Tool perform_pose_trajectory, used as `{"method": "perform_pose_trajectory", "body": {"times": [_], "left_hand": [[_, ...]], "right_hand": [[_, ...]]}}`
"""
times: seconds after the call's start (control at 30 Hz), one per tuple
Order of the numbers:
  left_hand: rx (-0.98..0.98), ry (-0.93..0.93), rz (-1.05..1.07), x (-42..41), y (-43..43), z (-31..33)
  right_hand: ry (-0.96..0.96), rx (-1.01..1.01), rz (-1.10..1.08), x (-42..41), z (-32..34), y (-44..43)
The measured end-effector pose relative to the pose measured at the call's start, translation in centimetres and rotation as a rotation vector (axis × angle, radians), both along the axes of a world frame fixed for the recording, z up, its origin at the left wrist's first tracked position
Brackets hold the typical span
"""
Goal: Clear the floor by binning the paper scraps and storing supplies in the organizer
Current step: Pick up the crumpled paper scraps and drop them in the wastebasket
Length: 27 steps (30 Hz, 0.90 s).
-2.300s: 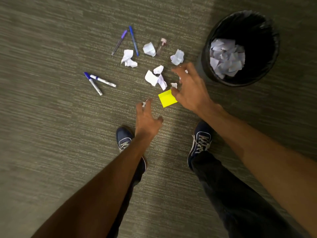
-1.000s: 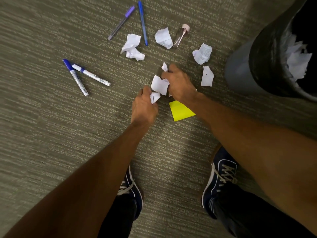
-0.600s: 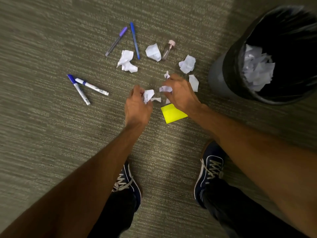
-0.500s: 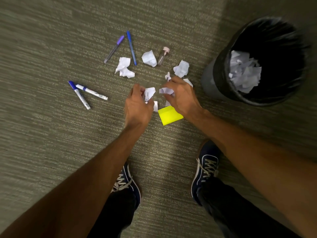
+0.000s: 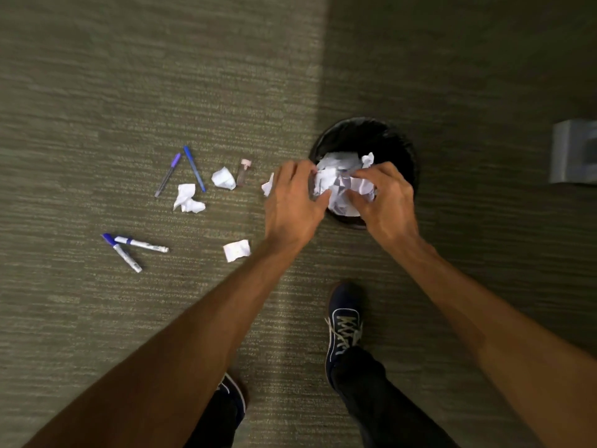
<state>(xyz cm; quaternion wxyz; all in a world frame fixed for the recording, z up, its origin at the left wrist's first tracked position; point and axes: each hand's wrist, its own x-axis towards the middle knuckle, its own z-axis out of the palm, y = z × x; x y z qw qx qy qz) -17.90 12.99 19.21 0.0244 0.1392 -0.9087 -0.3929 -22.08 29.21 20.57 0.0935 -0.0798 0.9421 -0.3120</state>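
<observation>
Both my hands hover over the black bin, which holds crumpled white paper. My left hand and my right hand each curl around white paper scraps above the bin's mouth. More scraps lie on the carpet: one by a small pink-capped vial, a crumpled one, a flat one, and one partly behind my left hand. A purple pen, a blue pen and two blue-capped markers lie to the left. The yellow note is not visible.
A grey box-like object sits at the right edge, blurred. My right shoe stands just in front of the bin, and my left shoe is under my left arm. Grey-green carpet covers the floor all around.
Both hands gathered scraps from the floor and lifted them right to above the bin. The view rose and pulled back. The yellow note has dropped out of sight.
</observation>
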Motion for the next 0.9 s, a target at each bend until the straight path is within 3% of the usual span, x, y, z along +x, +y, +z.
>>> {"method": "perform_pose_trajectory", "body": {"times": [0.17,0.27,0.43,0.67,0.9], "left_hand": [[-0.452,-0.057,-0.259,-3.4,2.9,-1.9],[-0.573,-0.113,-0.310,-4.5,4.2,-3.1],[-0.543,-0.173,-0.307,-4.6,5.4,-3.8],[-0.345,-0.107,-0.151,0.7,3.1,-2.3],[-0.325,-0.316,-0.089,8.5,-3.4,-3.0]], "right_hand": [[-0.141,0.222,0.088,-2.8,-3.3,3.2],[-0.174,0.280,0.101,-3.9,-4.7,3.4],[-0.185,0.335,0.120,-4.5,-5.4,3.2],[-0.009,0.222,0.104,-1.7,-1.7,1.6],[0.113,0.029,0.249,4.2,0.7,-3.8]]}}
